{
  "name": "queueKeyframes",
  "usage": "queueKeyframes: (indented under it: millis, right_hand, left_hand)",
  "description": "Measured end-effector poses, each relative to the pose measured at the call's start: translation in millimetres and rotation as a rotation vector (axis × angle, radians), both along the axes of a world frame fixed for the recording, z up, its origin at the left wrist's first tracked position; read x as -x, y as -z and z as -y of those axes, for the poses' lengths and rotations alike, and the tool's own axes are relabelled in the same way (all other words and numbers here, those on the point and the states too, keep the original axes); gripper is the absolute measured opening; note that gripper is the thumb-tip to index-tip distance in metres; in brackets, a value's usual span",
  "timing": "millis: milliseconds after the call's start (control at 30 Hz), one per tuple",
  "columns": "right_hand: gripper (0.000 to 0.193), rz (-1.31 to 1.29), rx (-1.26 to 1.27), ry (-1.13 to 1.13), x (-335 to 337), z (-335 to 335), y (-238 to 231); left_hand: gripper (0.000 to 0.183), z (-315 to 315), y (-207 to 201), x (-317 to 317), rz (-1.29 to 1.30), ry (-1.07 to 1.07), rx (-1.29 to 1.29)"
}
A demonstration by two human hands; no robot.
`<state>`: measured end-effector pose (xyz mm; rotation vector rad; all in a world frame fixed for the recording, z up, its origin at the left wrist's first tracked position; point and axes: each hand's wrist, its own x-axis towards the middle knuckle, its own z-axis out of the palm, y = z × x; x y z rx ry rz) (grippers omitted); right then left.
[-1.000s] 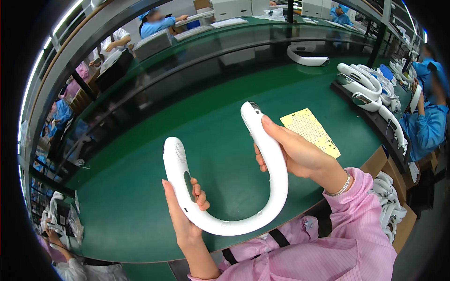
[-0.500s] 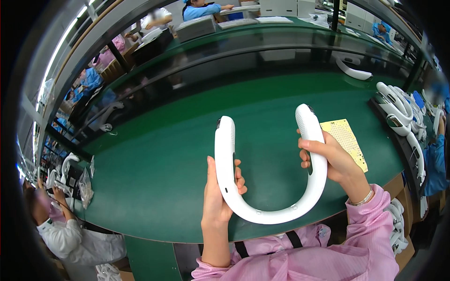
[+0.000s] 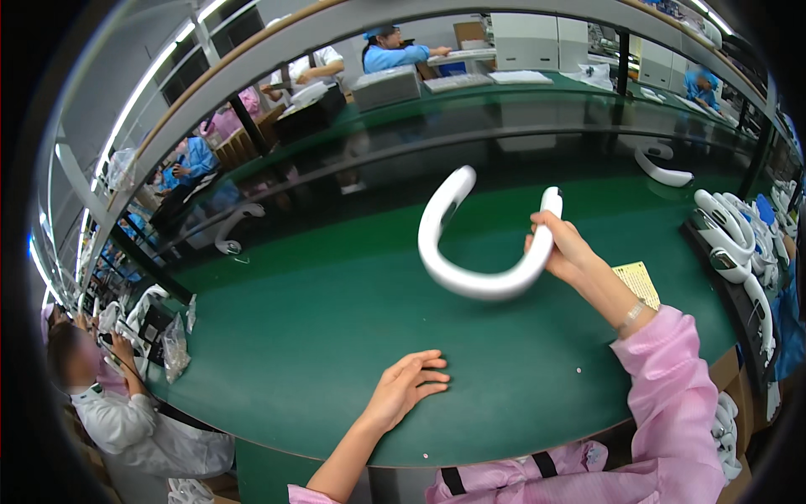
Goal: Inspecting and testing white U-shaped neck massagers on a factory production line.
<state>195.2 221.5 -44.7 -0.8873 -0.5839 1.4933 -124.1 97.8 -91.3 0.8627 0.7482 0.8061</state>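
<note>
My right hand (image 3: 569, 249) is closed around one arm of a white U-shaped neck fan (image 3: 433, 233). The fan is held up over the green table (image 3: 311, 311), tilted, its curved bottom toward me and slightly blurred. Its other arm points up and away at the left, with nothing gripping it. Low over the near part of the table, my left hand (image 3: 407, 388) is empty, its fingers stretched out and a little apart. Beside my right forearm lies a yellow dotted card (image 3: 640, 286), partly covered by that forearm.
At the right edge a black tray (image 3: 729, 281) carries several white neck fans. Another white fan (image 3: 667, 174) sits at the back right. A clear bag (image 3: 175, 351) lies on the left, near a person in white (image 3: 117, 424). A dark rail (image 3: 386, 151) crosses the back.
My left hand has let go of the neck fan and dropped nearer the table's front edge. The right hand has carried the fan away from me and tilted it. The view has shifted slightly.
</note>
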Motion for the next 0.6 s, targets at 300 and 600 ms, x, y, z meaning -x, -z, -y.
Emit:
queueKeyframes:
  millis: [300,600]
  right_hand:
    - [0.018,0.747,-0.121,-0.01,84,-67,68]
    - [0.037,1.719,-0.841,0.0,106,-20,78]
  left_hand:
    - [0.029,-54,10,-3,0.165,0.239,-0.001]
    - [0.024,-146,29,-27,0.01,-0.143,-0.32]
